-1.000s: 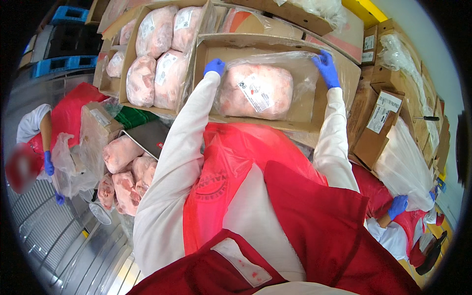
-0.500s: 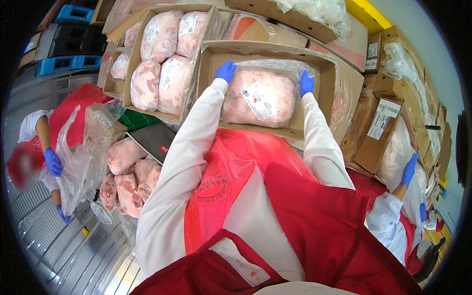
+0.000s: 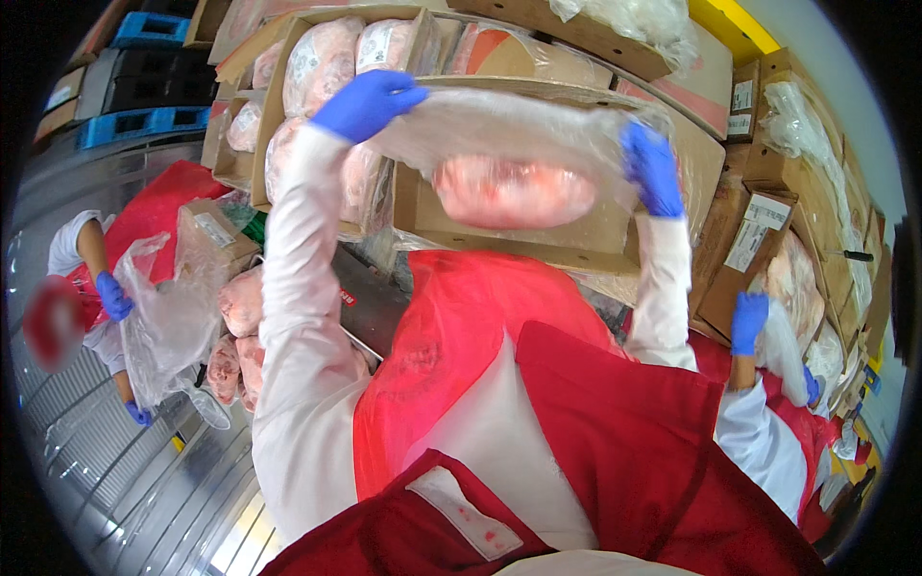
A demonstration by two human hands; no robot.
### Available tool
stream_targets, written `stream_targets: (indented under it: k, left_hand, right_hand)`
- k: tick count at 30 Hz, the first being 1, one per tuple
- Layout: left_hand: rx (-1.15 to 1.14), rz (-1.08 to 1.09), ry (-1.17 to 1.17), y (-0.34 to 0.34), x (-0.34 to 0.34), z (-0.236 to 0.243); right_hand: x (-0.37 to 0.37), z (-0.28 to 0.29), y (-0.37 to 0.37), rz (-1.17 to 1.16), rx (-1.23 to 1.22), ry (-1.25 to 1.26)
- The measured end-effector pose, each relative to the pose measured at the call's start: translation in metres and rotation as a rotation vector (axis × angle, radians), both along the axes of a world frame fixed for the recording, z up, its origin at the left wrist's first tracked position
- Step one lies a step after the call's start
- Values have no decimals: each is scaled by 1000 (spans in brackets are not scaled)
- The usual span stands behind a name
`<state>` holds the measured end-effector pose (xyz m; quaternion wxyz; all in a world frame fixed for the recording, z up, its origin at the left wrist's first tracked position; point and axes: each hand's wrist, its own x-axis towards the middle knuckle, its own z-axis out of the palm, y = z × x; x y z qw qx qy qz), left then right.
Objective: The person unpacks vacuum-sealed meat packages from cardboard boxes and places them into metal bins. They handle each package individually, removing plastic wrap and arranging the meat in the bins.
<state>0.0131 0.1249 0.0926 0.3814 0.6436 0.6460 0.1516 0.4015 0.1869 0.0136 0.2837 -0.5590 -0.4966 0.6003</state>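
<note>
Both blue-gloved hands grip a clear plastic bag [image 3: 509, 125], stretched between them above an open cardboard box [image 3: 432, 223]. A pink piece of meat [image 3: 514, 192], blurred by motion, sits low in the bag over the box. My left hand [image 3: 363, 106] is closed on the bag's left end, above the neighbouring box [image 3: 264, 182] of bagged meat. My right hand [image 3: 651, 163] is closed on the bag's right end, near the right wall of the open box. Several bagged cuts [image 3: 317, 60] fill that neighbouring box.
Two co-workers in red aprons handle plastic at left [image 3: 115, 298] and right [image 3: 749, 322]. More cartons [image 3: 744, 245] are stacked at right, blue pallets [image 3: 144, 125] stand at upper left, and loose bagged cuts [image 3: 240, 307] lie beside a dark grey lid [image 3: 370, 307].
My hands have risen and spread apart, the left moving up and left, the right out to the right. The bag, flat around the meat earlier, is now pulled up taut between them.
</note>
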Motion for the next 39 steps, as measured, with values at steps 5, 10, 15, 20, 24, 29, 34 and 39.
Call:
stream_targets:
  k: [5,10,15,20,24,29,34,39]
  left_hand:
    - [269,310,-125,-2,-32,80]
    - [665,303,-175,46,-34,102]
    - [407,460,-401,42,-3,40]
    - [1016,347,118,9,23,-72]
    - [375,-11,34,-48,80,-134]
    - [488,-411,338,-22,129,-209]
    - [491,-344,618,39,117,-268]
    - [359,-331,724,44,112,-272]
  right_hand:
    - [-3,68,28,-316,56,354]
    - [-16,104,87,-433,250,526]
    - [50,-6,130,-236,59,866]
    - [69,-51,69,-137,593,-299]
    - [72,-64,18,243,273,-479]
    - [-2,-100,-18,464,480,-290]
    - [-31,-159,-4,614,786,-767]
    - [-18,-183,2,507,595,-852]
